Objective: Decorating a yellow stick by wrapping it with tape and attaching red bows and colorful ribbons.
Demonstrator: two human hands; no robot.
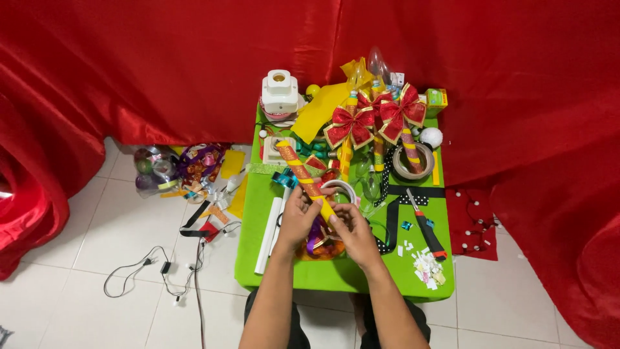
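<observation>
Nearest, both hands, left hand and right hand, grip the yellow-and-red wrapped stick over the small green table. Beyond stand glittery red bows. White floor tiles and red satin curtain surround.

Single view only, from a camera worn on the person's head, angled steeply downward and slightly forward. It looks from above the seated person's lap toward 12 o'clock, where a red curtain closes off the background. The green table sits centre frame at moderate range, its near edge at 6 o'clock just above the knees. Both forearms enter from 6 o'clock. White tiled floor fills 8 to 9 o'clock. No second view exists, so no overlap can be recorded.
</observation>
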